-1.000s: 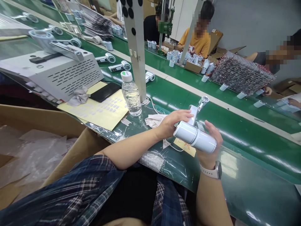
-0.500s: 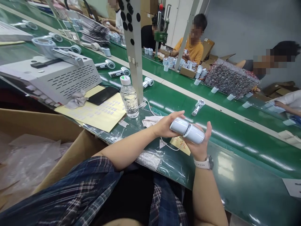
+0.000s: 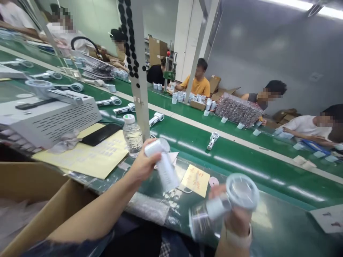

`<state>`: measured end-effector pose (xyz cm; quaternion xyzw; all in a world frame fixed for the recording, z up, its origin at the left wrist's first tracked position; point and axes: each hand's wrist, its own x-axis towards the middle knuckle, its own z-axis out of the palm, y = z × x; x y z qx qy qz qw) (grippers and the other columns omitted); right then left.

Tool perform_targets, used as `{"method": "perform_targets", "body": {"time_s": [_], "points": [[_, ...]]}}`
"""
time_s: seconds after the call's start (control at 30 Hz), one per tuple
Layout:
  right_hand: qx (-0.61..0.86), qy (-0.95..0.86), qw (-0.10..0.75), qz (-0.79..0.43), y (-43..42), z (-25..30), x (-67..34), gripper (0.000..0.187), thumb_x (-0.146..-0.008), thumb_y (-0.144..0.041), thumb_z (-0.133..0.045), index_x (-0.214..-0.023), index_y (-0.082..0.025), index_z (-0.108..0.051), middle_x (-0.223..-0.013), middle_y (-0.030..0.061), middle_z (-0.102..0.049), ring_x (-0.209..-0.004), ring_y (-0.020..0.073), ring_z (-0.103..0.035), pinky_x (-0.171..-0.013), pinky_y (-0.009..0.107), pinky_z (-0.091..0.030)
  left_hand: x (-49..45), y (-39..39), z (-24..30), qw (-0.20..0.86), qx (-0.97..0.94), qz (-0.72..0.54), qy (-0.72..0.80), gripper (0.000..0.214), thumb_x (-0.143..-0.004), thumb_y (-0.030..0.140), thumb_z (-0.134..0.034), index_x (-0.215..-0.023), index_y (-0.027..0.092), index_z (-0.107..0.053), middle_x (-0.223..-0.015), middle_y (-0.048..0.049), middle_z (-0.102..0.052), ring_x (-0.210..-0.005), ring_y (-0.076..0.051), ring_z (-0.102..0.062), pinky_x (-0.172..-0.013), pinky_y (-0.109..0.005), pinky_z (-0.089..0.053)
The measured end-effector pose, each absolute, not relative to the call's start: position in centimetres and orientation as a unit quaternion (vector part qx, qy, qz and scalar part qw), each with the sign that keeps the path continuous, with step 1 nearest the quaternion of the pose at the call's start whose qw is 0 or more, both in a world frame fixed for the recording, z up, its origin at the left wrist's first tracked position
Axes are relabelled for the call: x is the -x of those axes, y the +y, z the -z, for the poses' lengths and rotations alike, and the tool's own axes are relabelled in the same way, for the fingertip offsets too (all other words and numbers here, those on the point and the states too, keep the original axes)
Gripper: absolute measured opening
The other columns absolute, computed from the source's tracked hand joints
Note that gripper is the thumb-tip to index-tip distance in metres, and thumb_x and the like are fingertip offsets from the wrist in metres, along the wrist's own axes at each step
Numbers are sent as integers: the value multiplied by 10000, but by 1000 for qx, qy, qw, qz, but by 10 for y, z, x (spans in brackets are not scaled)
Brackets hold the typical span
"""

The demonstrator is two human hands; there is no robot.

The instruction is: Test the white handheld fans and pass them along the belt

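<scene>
My left hand (image 3: 143, 164) is closed round a white cylinder (image 3: 164, 167), holding it tilted above the near edge of the green bench. My right hand (image 3: 235, 219), with a white watch on the wrist, grips a second part (image 3: 227, 205): a blurred piece with a clear round end facing me. The two parts are apart, the right one lower and nearer to me. A yellow note (image 3: 196, 180) lies on the bench between them.
A water bottle (image 3: 132, 135), a black phone (image 3: 101, 134) and a yellow sheet (image 3: 88, 155) lie to the left beside a white vented box (image 3: 48, 119). White handheld devices (image 3: 212, 140) ride the green conveyor (image 3: 241, 157). Several people sit across it. A cardboard box (image 3: 48, 200) is at my left.
The single white cylinder held in both hands has come apart into two pieces, one in each hand. My hands moved apart, and the camera tilted up.
</scene>
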<state>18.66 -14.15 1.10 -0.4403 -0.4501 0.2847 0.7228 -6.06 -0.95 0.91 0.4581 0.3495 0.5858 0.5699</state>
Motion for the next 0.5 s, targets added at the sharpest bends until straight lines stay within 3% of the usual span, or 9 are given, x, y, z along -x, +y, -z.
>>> {"method": "perform_targets", "body": {"time_s": [0.07,0.13,0.2,0.3,0.4,0.5], "points": [[437,-443,743,-247,-139,-10,-193,544,-587,-418,-940,-985,-242,-615,-689,-17,-683,-583,197,-661,-547,326,-569,64,-7,-10,568,-451,-588,357,721,-515,470,-901,-1089,242,-529,-870,23,-588,-699,-135,-577,-574,-229,-470],[411,-453,725,-316,-134,-6,-197,575,-654,-496,-891,-1076,-239,-597,-772,24,-728,-714,248,-726,-661,386,-611,67,-9,-11,565,-468,-573,365,720,-505,433,-916,-1075,231,-526,-875,26,-579,-700,-124,-564,-575,-215,-459],[405,-457,698,-374,-128,1,-194,655,-685,-433,-892,-1205,-263,-531,-918,63,-764,-857,292,-758,-775,454,-622,66,-14,-13,574,-502,-546,347,719,-519,444,-917,-1080,224,-524,-884,15,-587,-720,-133,-569,-593,-222,-461],[429,-430,686,-401,-119,20,-177,786,-747,-404,-856,-1381,-308,-402,-1094,83,-747,-963,289,-753,-851,473,-612,54,-26,-20,607,-577,-472,274,709,-563,550,-873,-1085,222,-524,-843,9,-595,-694,-148,-567,-602,-250,-461],[455,-436,664,-402,-118,40,-158,811,-818,-587,-729,-1481,-296,-363,-1342,122,-646,-1182,289,-669,-987,463,-561,32,-36,-21,523,-693,-438,232,698,-558,531,-877,-1102,225,-566,-976,-45,-637,-862,-222,-621,-781,-350,-519],[475,-503,606,-392,-123,46,-150,1019,-753,-709,-708,-1561,-251,-288,-1553,138,-458,-1386,324,-504,-1122,456,-457,5,-37,-4,439,-744,-446,234,728,-563,483,-881,-1165,224,-563,-1143,-90,-622,-1048,-285,-603,-973,-440,-485]]}}
